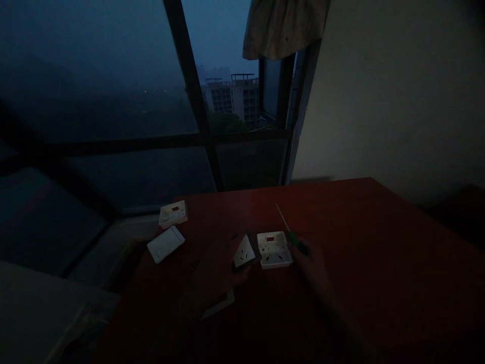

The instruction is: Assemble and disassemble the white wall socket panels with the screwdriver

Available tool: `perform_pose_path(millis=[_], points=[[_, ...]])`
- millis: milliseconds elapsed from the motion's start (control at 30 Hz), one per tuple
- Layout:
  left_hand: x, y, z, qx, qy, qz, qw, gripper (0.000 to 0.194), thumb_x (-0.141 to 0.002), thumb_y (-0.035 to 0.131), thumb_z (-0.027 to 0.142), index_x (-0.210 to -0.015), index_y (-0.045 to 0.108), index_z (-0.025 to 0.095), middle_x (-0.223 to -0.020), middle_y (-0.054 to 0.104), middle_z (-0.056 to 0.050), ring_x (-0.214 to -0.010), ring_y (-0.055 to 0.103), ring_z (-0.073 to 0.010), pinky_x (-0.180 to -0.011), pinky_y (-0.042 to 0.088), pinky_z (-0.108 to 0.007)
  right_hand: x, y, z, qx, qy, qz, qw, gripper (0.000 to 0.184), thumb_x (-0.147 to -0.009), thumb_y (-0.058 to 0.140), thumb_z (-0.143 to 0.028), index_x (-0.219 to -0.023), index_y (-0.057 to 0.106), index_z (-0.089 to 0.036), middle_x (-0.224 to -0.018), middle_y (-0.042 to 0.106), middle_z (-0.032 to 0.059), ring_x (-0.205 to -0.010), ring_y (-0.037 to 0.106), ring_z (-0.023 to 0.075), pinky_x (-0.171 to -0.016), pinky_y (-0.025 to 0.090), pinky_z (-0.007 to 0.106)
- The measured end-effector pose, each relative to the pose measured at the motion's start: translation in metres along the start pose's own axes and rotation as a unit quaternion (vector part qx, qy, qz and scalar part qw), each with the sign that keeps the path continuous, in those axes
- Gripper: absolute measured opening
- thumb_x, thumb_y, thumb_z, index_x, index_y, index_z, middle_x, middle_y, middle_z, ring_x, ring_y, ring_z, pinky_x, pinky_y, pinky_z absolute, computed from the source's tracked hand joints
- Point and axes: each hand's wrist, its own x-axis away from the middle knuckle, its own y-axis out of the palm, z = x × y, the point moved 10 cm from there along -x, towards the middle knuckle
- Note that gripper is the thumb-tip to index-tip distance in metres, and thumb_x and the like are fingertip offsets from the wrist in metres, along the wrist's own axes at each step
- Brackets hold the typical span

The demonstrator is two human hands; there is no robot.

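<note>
My left hand (223, 265) is closed around a wall socket (244, 253), its white face with dark slots tilted up. Just right of it lies a white mounting box (273, 249), its hollow side up and a small reddish opening near its far wall. My right hand (308, 260) grips a screwdriver (294, 238) by its green handle, the thin shaft pointing away to the upper left. This hand is close against the box's right side; touching or apart I cannot tell. Partly hidden under my left forearm is a white frame (223, 305). Dim light blurs the fingers.
A second white box (173, 214) and a white plate (165, 244) lie at the left edge of the red-brown table (364, 242). Beyond the table stand a dark-framed window (204, 136) and a pale wall (386, 101). A curtain (286, 28) hangs above.
</note>
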Motion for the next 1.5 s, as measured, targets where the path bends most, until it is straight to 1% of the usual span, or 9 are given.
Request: perform_pose_path(millis=[100,233,367,567,767,967,1200,1367,1500], points=[[-0.013,0.003,0.013,0.039,0.006,0.001,0.999,0.075,-0.068,0.067,0.029,-0.135,0.035,0.023,-0.134,0.045,-0.009,-0.119,0.045,-0.0292,-0.100,0.038,-0.043,-0.001,0.019,-0.002,-0.015,-0.006,-0.039,0.999,0.041,-0.071,0.058,-0.039,-0.103,0.066,-0.015,-0.098,0.071,0.0093,-0.088,0.066,0.0259,-0.078,0.051,0.038],[-0.024,0.017,0.029,0.068,0.030,-0.036,0.997,0.076,-0.068,0.069,0.028,-0.135,0.035,0.021,-0.136,0.043,-0.010,-0.121,0.043,-0.0292,-0.101,0.037,-0.042,0.002,0.027,-0.008,-0.012,-0.013,-0.048,0.999,0.038,-0.068,0.059,-0.031,-0.103,0.065,-0.016,-0.098,0.071,0.0083,-0.089,0.066,0.0250,-0.080,0.051,0.036],[-0.025,0.028,0.036,0.078,0.051,-0.064,0.994,0.076,-0.067,0.071,0.028,-0.134,0.036,0.021,-0.137,0.043,-0.010,-0.122,0.043,-0.0287,-0.102,0.036,-0.042,0.006,0.030,-0.010,-0.015,-0.014,-0.072,0.997,0.036,-0.071,0.057,-0.032,-0.102,0.065,-0.016,-0.097,0.071,0.0083,-0.088,0.066,0.0254,-0.077,0.051,0.035],[-0.025,0.034,0.037,0.104,0.068,-0.055,0.991,0.076,-0.067,0.072,0.026,-0.134,0.036,0.025,-0.134,0.046,-0.007,-0.120,0.045,-0.0270,-0.101,0.036,-0.042,0.009,0.031,-0.008,-0.035,-0.012,-0.088,0.995,0.040,-0.073,0.056,-0.036,-0.107,0.062,-0.015,-0.103,0.070,0.0082,-0.093,0.064,0.0245,-0.080,0.050,0.033],[-0.032,0.035,0.036,0.123,0.083,-0.074,0.986,0.075,-0.066,0.073,0.025,-0.133,0.038,0.024,-0.133,0.049,-0.006,-0.119,0.046,-0.0264,-0.100,0.036,-0.042,0.009,0.032,-0.006,-0.037,-0.001,-0.102,0.994,0.038,-0.071,0.056,-0.033,-0.105,0.063,-0.016,-0.099,0.071,0.0072,-0.091,0.065,0.0259,-0.078,0.051,0.035],[-0.035,0.039,0.030,0.151,0.070,-0.082,0.983,0.076,-0.066,0.076,0.033,-0.133,0.041,0.025,-0.132,0.051,-0.006,-0.118,0.047,-0.0272,-0.100,0.036,-0.041,0.008,0.030,-0.005,-0.031,0.004,-0.099,0.995,0.038,-0.069,0.057,-0.030,-0.103,0.064,-0.016,-0.098,0.071,0.0067,-0.091,0.065,0.0254,-0.079,0.050,0.034],[-0.035,0.040,0.025,0.207,0.062,-0.122,0.969,0.074,-0.067,0.077,0.031,-0.133,0.043,0.027,-0.136,0.049,-0.004,-0.122,0.046,-0.0262,-0.102,0.035,-0.040,0.006,0.030,0.001,-0.023,0.011,-0.086,0.996,0.039,-0.068,0.058,-0.031,-0.104,0.064,-0.017,-0.100,0.071,0.0067,-0.092,0.064,0.0265,-0.082,0.049,0.037],[-0.037,0.044,0.017,0.225,0.045,-0.132,0.964,0.077,-0.063,0.080,0.031,-0.132,0.044,0.024,-0.139,0.044,-0.006,-0.127,0.040,-0.0264,-0.106,0.031,-0.041,0.005,0.032,0.000,-0.033,0.006,-0.091,0.995,0.039,-0.069,0.059,-0.032,-0.105,0.064,-0.017,-0.099,0.071,0.0067,-0.092,0.065,0.0267,-0.081,0.050,0.038],[-0.038,0.047,0.015,0.234,0.047,-0.138,0.961,0.075,-0.065,0.078,0.031,-0.132,0.045,0.026,-0.140,0.044,-0.005,-0.127,0.041,-0.0265,-0.106,0.031,-0.042,0.005,0.031,0.000,-0.035,0.003,-0.093,0.995,0.039,-0.069,0.059,-0.029,-0.106,0.064,-0.018,-0.101,0.071,0.0070,-0.096,0.064,0.0272,-0.085,0.049,0.039]])
